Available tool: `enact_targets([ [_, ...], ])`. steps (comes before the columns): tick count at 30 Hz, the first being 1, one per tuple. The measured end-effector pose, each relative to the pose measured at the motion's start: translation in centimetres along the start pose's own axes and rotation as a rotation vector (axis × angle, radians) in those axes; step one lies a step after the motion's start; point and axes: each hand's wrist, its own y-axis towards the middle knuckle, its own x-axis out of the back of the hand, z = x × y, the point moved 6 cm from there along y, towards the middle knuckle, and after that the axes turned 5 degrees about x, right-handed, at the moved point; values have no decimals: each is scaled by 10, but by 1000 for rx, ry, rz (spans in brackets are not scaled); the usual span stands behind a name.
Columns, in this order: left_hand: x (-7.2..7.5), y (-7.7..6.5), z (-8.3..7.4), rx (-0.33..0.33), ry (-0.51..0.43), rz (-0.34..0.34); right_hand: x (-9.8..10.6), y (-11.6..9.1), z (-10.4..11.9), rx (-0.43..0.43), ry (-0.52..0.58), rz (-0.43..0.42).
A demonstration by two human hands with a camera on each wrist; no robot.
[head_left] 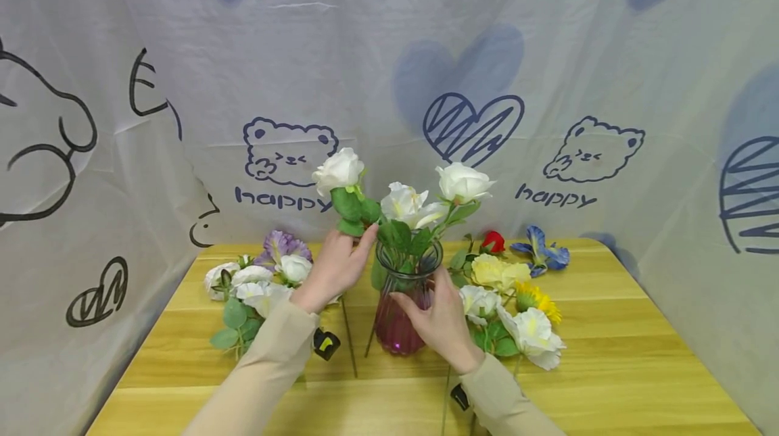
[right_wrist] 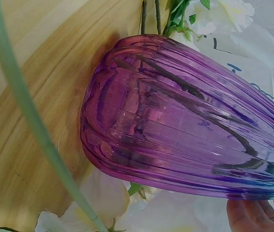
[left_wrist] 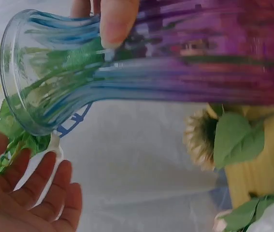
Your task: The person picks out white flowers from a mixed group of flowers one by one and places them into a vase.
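A ribbed glass vase (head_left: 398, 328), purple below and bluish at the neck, stands upright on the table. My right hand (head_left: 447, 321) grips its right side near the neck, thumb in front; fingers (right_wrist: 250, 212) show beneath the vase in the right wrist view. Dark stems run inside the glass. Above the rim rise a white rose (head_left: 465, 182) and a ruffled white flower (head_left: 404, 203). Another white rose (head_left: 339, 171) leans left; where its stem ends is hidden. My left hand (head_left: 337, 267) is beside its leaves (head_left: 353, 209); in the left wrist view its fingers (left_wrist: 40, 183) look loosely extended.
White flowers (head_left: 262, 294) and a purple flower (head_left: 282, 247) lie at left. Yellow (head_left: 499, 272), white (head_left: 532, 338), red (head_left: 493, 242) and blue (head_left: 540, 251) flowers lie at right. A small black thing (head_left: 326, 343) with a yellow patch sits left of the vase. Printed cloth (head_left: 377, 84) hangs behind.
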Motion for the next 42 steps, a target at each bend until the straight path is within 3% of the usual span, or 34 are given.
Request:
enact_targets([
  [11, -1, 2, -2, -3, -85, -34, -1, 0, -1, -6, 18, 5],
  [14, 0, 4, -5, -25, -59, -41, -1, 0, -2, -3, 17, 2],
  [18, 0, 6, -13, -104, 43, -48, 0, 0, -2, -7, 11, 3],
  [22, -5, 8, -18, -146, 109, -7, 0, 0, -2, -8, 1, -1],
  [28, -16, 6, -9, -85, 46, 111, -1, -1, -1, 7, 17, -1],
  [34, -16, 1, 1, -19, -48, 128, -1, -1, 0, 8, 21, 5],
  [42, -20, -9, 9, 17, -140, 219, 0, -1, -1, -29, -47, 7],
])
